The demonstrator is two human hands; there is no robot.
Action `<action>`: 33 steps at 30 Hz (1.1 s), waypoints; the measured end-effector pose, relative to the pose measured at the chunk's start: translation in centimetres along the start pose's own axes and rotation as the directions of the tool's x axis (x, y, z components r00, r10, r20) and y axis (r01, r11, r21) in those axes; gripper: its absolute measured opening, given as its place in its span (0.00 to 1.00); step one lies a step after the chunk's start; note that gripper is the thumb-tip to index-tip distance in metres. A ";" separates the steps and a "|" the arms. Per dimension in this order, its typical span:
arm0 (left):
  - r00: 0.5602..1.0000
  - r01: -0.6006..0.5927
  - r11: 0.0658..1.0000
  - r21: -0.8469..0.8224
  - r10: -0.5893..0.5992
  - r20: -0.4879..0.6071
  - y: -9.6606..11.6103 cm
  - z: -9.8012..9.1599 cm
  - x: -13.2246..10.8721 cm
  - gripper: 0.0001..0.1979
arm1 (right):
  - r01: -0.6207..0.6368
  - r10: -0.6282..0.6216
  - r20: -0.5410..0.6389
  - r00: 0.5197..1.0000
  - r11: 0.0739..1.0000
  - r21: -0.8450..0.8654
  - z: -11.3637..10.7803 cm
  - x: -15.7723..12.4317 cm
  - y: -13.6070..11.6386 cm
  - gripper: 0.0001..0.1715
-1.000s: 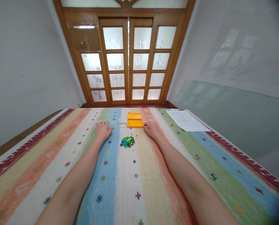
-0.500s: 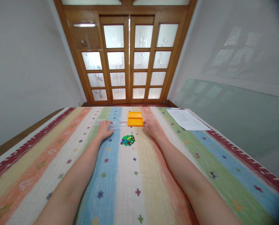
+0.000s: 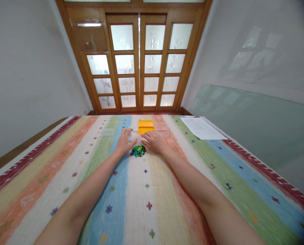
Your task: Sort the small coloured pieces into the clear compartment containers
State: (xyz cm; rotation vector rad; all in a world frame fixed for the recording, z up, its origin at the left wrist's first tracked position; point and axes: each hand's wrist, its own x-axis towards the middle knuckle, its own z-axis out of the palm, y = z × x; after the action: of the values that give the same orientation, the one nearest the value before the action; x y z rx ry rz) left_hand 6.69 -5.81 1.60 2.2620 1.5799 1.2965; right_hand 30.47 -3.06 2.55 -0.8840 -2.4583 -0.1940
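A small clear plastic box (image 3: 134, 137) is between my two hands, just beyond the pile of beads. My left hand (image 3: 125, 141) grips its left side, thumb near and fingers on the far side. At its right end my right hand (image 3: 153, 141) has fingers and thumb curled about the edge. Close in front of the hands lies a pile of small beads or bricks (image 3: 138, 151), mostly green with blue, dark red and yellow ones. Behind the right fingers stands a yellow two-part tray (image 3: 146, 125), its near edge partly hidden.
Another clear plastic container (image 3: 107, 132) lies left of my left hand. A clear piece (image 3: 164, 132) is right of the yellow tray. A printed paper sheet (image 3: 203, 128) rests at the far right of the striped tablecloth (image 3: 136, 204). Wooden glazed doors (image 3: 139, 64) stand beyond.
My left hand has moved right, bringing a clear plastic box to the middle. My right hand has come left from the yellow tray's right side to the box.
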 end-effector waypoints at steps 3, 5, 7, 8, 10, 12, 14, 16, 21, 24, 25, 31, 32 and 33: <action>1.000 -0.002 0.998 -0.059 0.002 -0.007 1.0 1.3 -0.3 0.28 | 0.000 0.000 0.014 1.000 1.000 0.018 0.3 0.0 0.1 0.16; 1.000 -0.001 0.996 -0.084 0.000 -0.009 1.1 1.8 -0.3 0.27 | 0.000 0.000 0.026 1.000 1.000 0.023 0.7 -0.1 0.3 0.15; 1.000 0.015 0.995 -0.098 -0.016 -0.007 0.8 2.1 -0.4 0.26 | 0.008 -0.008 0.036 0.999 1.000 0.017 1.0 -0.1 0.3 0.15; 1.000 0.026 0.994 -0.107 -0.027 -0.004 0.7 2.3 -0.3 0.25 | 0.009 -0.009 0.042 0.999 1.000 0.006 1.1 -0.1 0.3 0.15; 0.999 0.047 0.990 -0.136 -0.047 -0.001 0.4 2.4 -0.3 0.24 | 0.003 -0.002 0.055 0.998 1.000 -0.026 1.4 -0.1 0.0 0.15; 0.998 0.062 0.984 -0.168 -0.064 -0.011 0.2 2.5 -0.2 0.25 | -0.011 0.014 0.063 0.998 0.998 -0.054 1.7 0.0 -0.3 0.15; 0.998 0.059 0.979 -0.198 -0.061 -0.005 0.2 2.4 -0.3 0.27 | -0.059 0.062 0.045 0.997 0.996 -0.068 1.8 0.0 -0.3 0.15; 0.999 0.034 0.971 -0.237 -0.023 0.049 0.4 2.3 -0.4 0.31 | -0.152 0.152 -0.002 0.988 0.986 -0.070 1.9 -0.1 0.2 0.16; 0.980 -0.059 0.944 -0.326 0.117 0.162 1.2 1.9 -0.6 0.41 | -0.324 0.322 -0.113 0.940 0.946 0.004 1.7 -0.6 2.4 0.20; 0.974 -0.086 0.959 -0.270 0.138 0.178 1.6 1.4 -0.5 0.38 | -0.409 0.412 -0.167 0.896 0.911 0.056 1.6 -0.7 2.9 0.21; 0.973 -0.092 0.966 -0.242 0.140 0.186 1.6 1.2 -0.5 0.36 | -0.428 0.433 -0.180 0.883 0.901 0.069 1.6 -0.7 2.9 0.22; 0.961 -0.160 0.966 -0.205 0.200 0.193 1.1 0.8 -0.4 0.28 | -0.427 0.462 -0.295 0.837 0.887 0.178 2.2 -0.4 3.0 0.24; 0.962 -0.158 0.965 -0.209 0.198 0.190 0.9 0.8 -0.4 0.27 | -0.432 0.476 -0.328 0.816 0.879 0.201 2.3 -0.4 3.1 0.25; 0.964 -0.147 0.967 -0.208 0.187 0.188 0.8 0.9 -0.5 0.24 | -0.439 0.492 -0.356 0.794 0.870 0.224 2.3 -0.3 3.2 0.27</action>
State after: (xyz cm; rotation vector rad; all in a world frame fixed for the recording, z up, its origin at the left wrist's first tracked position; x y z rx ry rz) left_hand 7.80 -6.19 1.14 2.3589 1.1647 1.1481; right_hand 31.74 -0.04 0.28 -1.2260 -1.7852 -0.0292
